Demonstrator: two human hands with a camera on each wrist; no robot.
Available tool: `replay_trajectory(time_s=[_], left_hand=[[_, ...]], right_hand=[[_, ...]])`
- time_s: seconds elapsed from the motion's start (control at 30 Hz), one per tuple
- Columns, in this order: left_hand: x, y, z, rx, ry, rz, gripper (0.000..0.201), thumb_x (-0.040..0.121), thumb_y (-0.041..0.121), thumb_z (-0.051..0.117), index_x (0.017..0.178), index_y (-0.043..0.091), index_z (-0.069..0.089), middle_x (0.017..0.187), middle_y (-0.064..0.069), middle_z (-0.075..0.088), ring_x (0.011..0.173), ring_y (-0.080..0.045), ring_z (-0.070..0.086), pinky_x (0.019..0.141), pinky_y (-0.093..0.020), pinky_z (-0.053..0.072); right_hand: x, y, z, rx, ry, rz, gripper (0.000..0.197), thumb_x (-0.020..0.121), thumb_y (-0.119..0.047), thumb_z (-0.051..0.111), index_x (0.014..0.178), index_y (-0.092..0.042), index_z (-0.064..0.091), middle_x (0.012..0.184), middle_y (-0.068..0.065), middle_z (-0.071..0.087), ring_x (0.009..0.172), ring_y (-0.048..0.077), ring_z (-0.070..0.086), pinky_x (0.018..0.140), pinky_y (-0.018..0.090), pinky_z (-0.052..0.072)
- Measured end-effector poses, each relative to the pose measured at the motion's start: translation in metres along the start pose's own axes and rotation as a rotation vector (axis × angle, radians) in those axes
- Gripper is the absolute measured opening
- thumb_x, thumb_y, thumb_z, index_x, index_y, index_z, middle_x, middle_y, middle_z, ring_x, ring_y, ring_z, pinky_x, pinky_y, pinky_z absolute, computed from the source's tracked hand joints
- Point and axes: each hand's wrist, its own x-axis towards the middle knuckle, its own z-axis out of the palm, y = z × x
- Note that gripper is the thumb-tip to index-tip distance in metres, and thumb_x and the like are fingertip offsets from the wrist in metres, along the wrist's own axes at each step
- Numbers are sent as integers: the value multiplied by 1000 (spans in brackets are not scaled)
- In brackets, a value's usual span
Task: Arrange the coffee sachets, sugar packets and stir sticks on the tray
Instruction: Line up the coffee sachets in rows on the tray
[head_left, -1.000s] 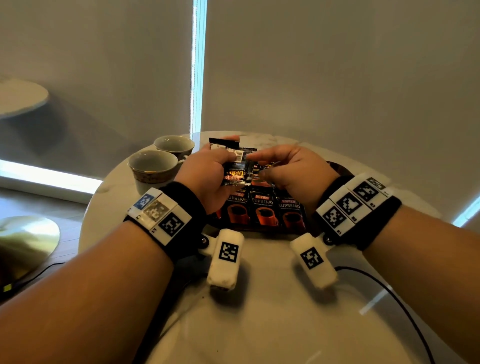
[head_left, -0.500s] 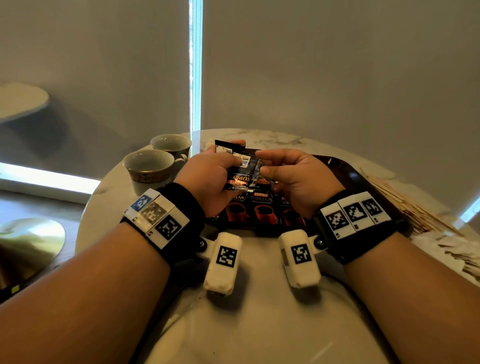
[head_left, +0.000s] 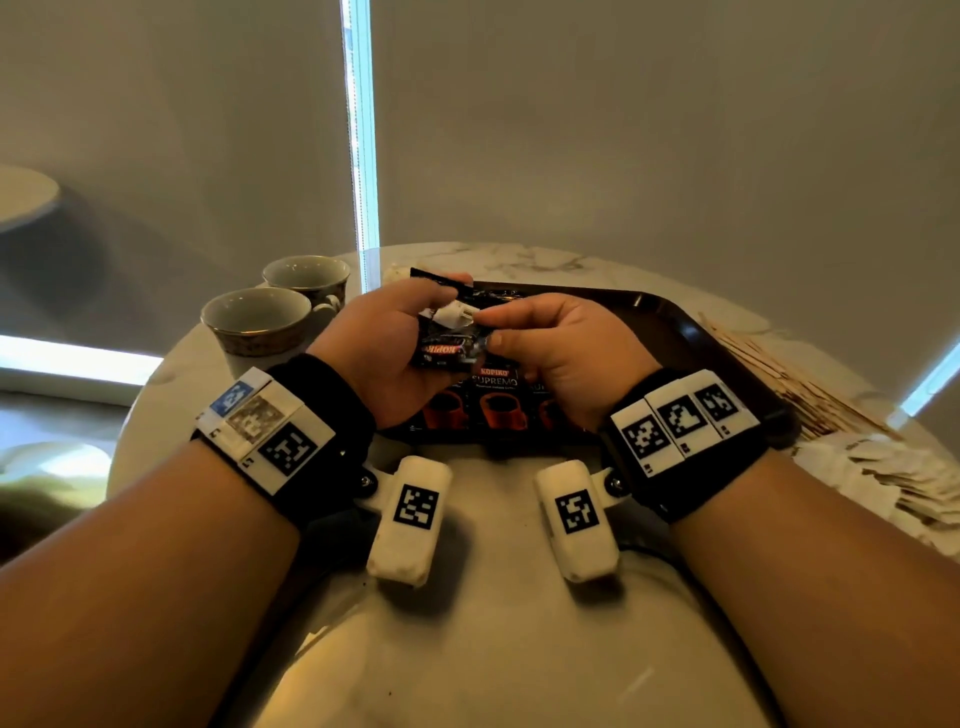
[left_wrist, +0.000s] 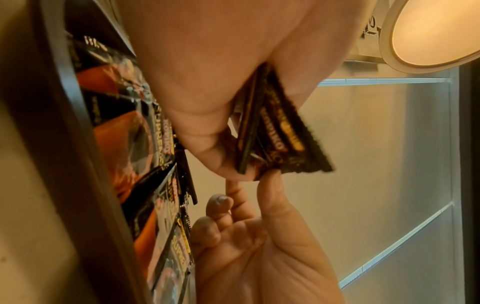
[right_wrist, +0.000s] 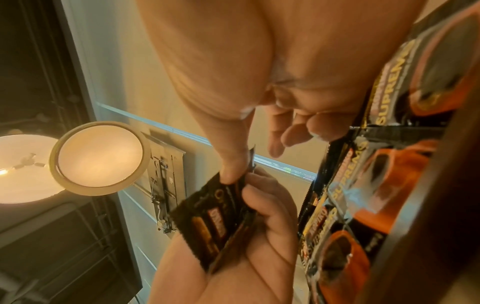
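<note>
Since half a second ago your right hand (head_left: 558, 345) has drawn closer to the left, and the small stack of coffee sachets (head_left: 451, 340) in your left hand (head_left: 387, 348) now sits lower and more tilted, its printed face partly upside down to you.

Your left hand grips the stack, fingers curled round its glossy black foil, thumb on top. From the left wrist view the sachets (left_wrist: 275, 131) show serrated edges and gold and red lettering; at least two lie together. Your right hand pinches the right edge of the stack between thumb and forefinger, the remaining fingers loosely curled beneath. The right wrist view shows the thumb tip pressed on the foil (right_wrist: 221, 211).

The held sachets hover above the left part of the tray (head_left: 670, 322), a dark brown tray with a raised rim and rounded corners. Flat on its near floor lies a row of matching sachets (head_left: 496, 400), black with orange cup prints, side by side and touching.

The tray rests on a round, white, veined marble table (head_left: 519, 649). Two glazed cups (head_left: 257, 325) with patterned bands stand at far left of the tray. At right, off the tray, lie a fan of thin wooden stir sticks (head_left: 779, 384) and, nearer, a loose heap of pale paper sugar packets (head_left: 883, 483).
</note>
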Motion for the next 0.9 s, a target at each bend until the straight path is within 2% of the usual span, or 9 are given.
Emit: replay_trajectory(time_s=[0.07,0.17,0.33,0.47,0.6,0.7,0.77,0.83,0.9], left_hand=[[-2,2,1,12,-16,0,27,99,25,48,118,14,63,111,-16,63,78,-26,66,65,-34,54],[-3,4,-1,5,-25,6,34,99,33,50,124,13,61,98,-10,64,76,-22,63,65,-33,46],[-3,1,-1,77,12,65,47,92,20,63,138,13,54,96,-6,59,73,-15,58,63,-30,46],[-1,-3,-1,114,8,88,49,90,4,65,137,15,54,124,-19,68,106,-34,69,77,-47,58],[-2,-4,2,129,31,112,41,93,-7,58,130,13,55,122,-22,69,106,-42,70,93,-63,54],[0,-4,2,81,52,101,37,96,0,58,132,12,53,120,-20,68,101,-33,72,78,-45,62],[1,-1,2,-9,121,93,34,99,7,53,133,6,49,107,-18,65,80,-24,71,64,-35,60],[3,2,1,-109,191,102,33,100,11,47,131,2,49,95,-17,61,65,-22,68,61,-35,60],[5,5,1,-152,234,125,28,100,12,43,125,0,50,94,-18,60,69,-23,67,65,-38,63]], right_hand=[[0,-1,2,57,18,4,13,89,-2,69,95,-12,76,92,7,78,80,17,75,63,24,56],[3,-1,2,190,180,40,3,91,-8,68,92,-10,70,79,5,76,63,15,70,51,26,53],[9,5,-3,262,293,43,9,96,-10,62,88,-11,60,74,4,66,51,12,47,42,23,33],[5,4,0,240,217,74,4,95,-7,62,96,-10,62,72,3,65,50,10,45,41,21,32],[3,2,3,193,179,69,12,94,-6,62,106,-8,65,78,4,67,51,9,49,41,21,37],[7,3,-1,210,257,46,9,94,-5,62,101,-10,66,82,8,67,53,10,50,41,20,40],[13,6,-11,236,377,44,13,95,-6,60,107,-9,65,85,7,68,54,9,49,42,21,37],[19,12,-25,277,502,78,16,97,-7,58,112,-11,61,81,5,65,52,8,48,43,22,34],[24,20,-36,271,581,123,14,97,-8,58,110,-14,59,78,3,63,48,8,47,41,23,32]])
